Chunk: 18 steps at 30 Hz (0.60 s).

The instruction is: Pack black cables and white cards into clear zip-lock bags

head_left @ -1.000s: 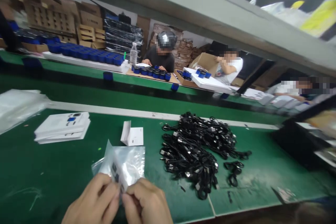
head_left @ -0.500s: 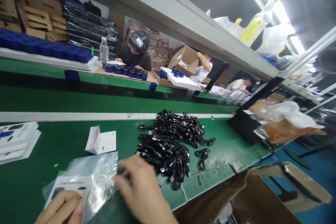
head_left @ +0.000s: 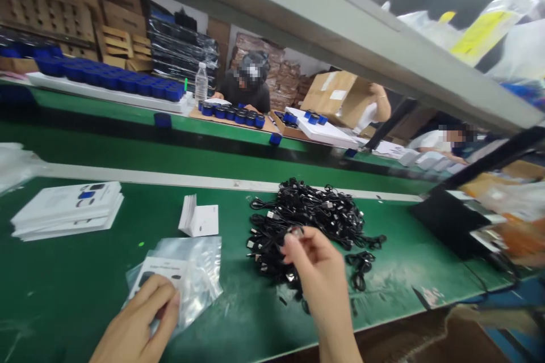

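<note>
My left hand (head_left: 136, 320) rests on a clear plastic bag (head_left: 202, 272) lying on the green bench, with its fingers over a white printed card (head_left: 159, 270) inside the bag. My right hand (head_left: 317, 275) is raised above a heap of tangled black cables (head_left: 310, 221). Its thumb and finger pinch a small silver-ended piece (head_left: 294, 231), possibly a cable connector, though it is too small to tell.
A stack of white printed cards (head_left: 68, 210) and a small white paper pile (head_left: 200, 220) lie on the bench (head_left: 76, 295). A black box (head_left: 451, 221) stands at the right. Beyond a grey shelf beam (head_left: 319, 22), co-workers sit at another bench with blue-lidded jars (head_left: 221, 112).
My hands have parted from the bag. The right hand has moved right and lifted over the cables, pinching a small piece. The bag now lies flatter under my left hand, with the card showing.
</note>
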{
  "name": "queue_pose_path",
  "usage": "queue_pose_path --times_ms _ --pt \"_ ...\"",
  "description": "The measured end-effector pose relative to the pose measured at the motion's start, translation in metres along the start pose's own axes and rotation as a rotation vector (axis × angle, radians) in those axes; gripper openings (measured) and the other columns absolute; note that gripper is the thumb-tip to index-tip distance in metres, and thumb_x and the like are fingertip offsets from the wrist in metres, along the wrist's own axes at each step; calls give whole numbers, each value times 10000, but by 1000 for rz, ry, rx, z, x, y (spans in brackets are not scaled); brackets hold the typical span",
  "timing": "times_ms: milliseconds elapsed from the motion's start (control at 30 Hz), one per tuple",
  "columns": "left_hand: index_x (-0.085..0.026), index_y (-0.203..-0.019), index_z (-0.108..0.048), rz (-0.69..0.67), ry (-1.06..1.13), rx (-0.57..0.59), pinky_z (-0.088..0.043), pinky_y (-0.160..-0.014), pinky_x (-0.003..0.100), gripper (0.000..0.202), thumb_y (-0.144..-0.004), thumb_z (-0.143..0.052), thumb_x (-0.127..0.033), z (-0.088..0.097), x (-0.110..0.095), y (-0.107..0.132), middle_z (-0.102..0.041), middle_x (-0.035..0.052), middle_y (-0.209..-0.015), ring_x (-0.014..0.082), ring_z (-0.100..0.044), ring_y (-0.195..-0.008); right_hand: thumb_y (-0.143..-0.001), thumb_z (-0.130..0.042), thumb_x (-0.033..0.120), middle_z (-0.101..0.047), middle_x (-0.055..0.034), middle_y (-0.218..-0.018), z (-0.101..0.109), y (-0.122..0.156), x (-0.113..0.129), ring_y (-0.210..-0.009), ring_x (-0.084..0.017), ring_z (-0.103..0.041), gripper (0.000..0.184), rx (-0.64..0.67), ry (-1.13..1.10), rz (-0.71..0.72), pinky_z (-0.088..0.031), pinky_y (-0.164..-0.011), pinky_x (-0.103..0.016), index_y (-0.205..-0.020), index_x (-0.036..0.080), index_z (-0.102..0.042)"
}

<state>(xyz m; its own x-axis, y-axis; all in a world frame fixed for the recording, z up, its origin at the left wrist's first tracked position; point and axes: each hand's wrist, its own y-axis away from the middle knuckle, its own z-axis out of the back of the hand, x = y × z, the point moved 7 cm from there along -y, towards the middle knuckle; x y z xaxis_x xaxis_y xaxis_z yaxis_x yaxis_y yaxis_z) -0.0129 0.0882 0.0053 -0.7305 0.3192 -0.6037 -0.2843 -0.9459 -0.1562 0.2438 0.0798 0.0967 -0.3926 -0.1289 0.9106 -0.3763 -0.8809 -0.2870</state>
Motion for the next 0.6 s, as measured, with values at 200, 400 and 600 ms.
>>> queue_pose_path --times_ms 200,400,600 --pt "-268 -829 -564 37 74 -78 -474 -690 146 167 -862 -405 -309 7 -7 2 -597 -33 -901 107 -642 -777 -659 -764 334 -609 18 -576 -105 70 -43 -525 -114 -603 284 386 -572 -466 -488 -545 -208 -680 172 -532" --pt "-260 -769 -624 133 66 -100 -487 -702 137 289 -881 -406 -413 12 0 7 -589 -3 -1110 109 -652 -866 -762 -633 154 -667 -8 -671 -102 74 -50 -586 -119 -628 16 357 -269 -242 -468 -541 -171 -767 153 -648" --pt "-264 -875 -609 -19 -47 -219 -497 -839 217 217 -902 -414 -356 19 -14 10 -570 31 -1212 160 -599 -1070 -815 -580 75 -726 -50 -857 -94 81 -2 -763 -161 -682 164 128 -144 422 -524 -689 -220 -892 189 -670"
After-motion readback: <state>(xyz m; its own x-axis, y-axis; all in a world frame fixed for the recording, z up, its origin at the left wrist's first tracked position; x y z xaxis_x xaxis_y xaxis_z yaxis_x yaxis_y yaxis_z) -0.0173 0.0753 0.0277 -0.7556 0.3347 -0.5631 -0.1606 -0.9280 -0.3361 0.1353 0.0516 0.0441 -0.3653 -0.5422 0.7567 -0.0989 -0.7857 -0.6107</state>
